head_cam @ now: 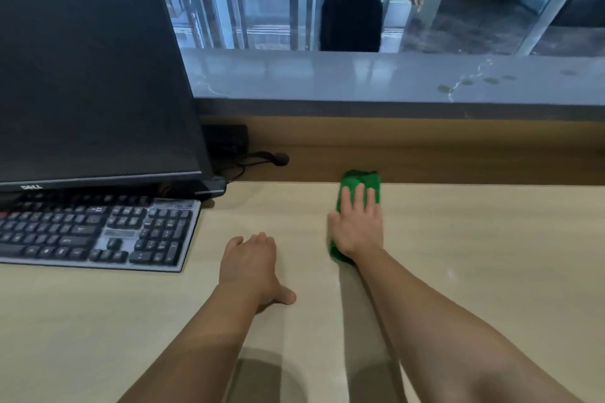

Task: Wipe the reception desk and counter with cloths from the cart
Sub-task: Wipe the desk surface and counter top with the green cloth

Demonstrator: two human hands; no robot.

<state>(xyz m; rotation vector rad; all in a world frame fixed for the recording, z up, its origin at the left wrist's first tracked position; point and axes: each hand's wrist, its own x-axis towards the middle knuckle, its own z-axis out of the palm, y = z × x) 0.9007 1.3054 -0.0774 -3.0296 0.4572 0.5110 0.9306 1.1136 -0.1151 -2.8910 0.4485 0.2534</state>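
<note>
Cloth [360,182], green and folded into a long strip, is found flat on the pale desk [474,255], beneath the right hand [358,227]. The right fingers [359,198] are held straight and slightly apart, pressed palm-down on the cloth; nothing is gripped. One end of the cloth projects past the fingertips and reaches the wooden upstand at the back of the desk; the other end shows behind the heel of the hand, by the wrist.

The left hand [248,267] is rested palm-down on the desk, well apart from the cloth, with fingers close together and the thumb turned out; nothing is held.

A black keyboard [95,232] is noted left of the left fingers; its key legends are too blurred to be read. Beyond it stands a dark monitor [91,59], its lower bezel marked "DELL" [31,187]. Black cables [248,160] are seen behind the monitor.

Above and beyond the right fingertips, the grey stone counter [327,75] is marked with several round spots towards its right end. A person [353,10] is seen standing past the counter.
</note>
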